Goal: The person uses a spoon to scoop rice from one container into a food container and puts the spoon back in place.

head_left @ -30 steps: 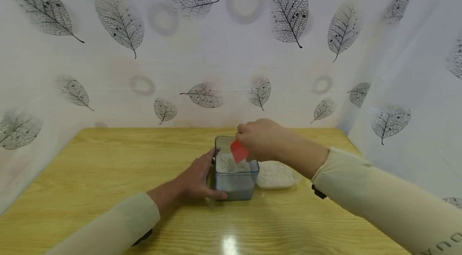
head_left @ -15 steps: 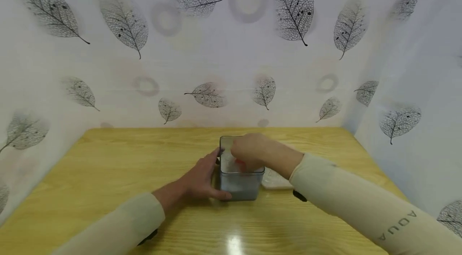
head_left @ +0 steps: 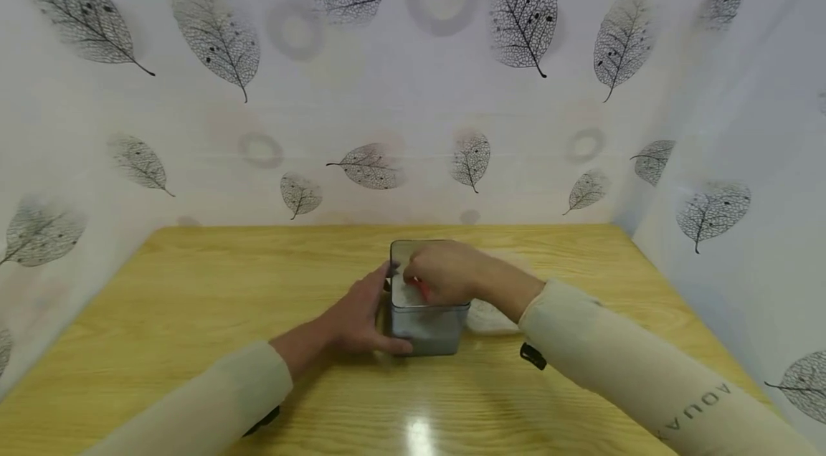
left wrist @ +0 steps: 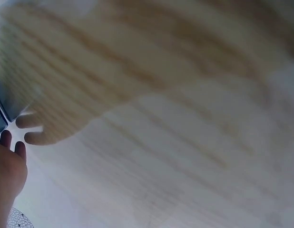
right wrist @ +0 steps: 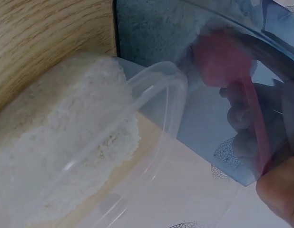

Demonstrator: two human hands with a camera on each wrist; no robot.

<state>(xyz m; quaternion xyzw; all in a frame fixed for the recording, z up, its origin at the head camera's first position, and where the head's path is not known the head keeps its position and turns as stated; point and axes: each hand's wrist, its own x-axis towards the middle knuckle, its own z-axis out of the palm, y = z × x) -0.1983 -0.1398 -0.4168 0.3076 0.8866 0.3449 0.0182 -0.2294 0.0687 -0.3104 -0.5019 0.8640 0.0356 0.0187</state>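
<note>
A translucent grey-blue rectangular container (head_left: pixel 426 333) stands on the table with white rice (head_left: pixel 404 296) inside. My left hand (head_left: pixel 358 320) holds it at its left side, thumb on the front face and fingers toward the back corner. Down inside the container, my right hand (head_left: pixel 448 271) grips a red scoop (right wrist: pixel 223 61) by its thin handle. In the right wrist view the scoop's bowl shows through the container wall, against the rice, with fingers beside the handle. From the head view the bowl is mostly hidden by the right hand.
Just right of the container sits a clear plastic tub (head_left: pixel 492 320) of rice, partly covered by my right forearm. The wood-grain table (head_left: pixel 226 284) ends at a leaf-patterned curtain (head_left: pixel 400 83) behind and at the sides.
My right hand has come down with the red scoop from above the rim into the container, then shifted slightly left. My left hand keeps its place on the container.
</note>
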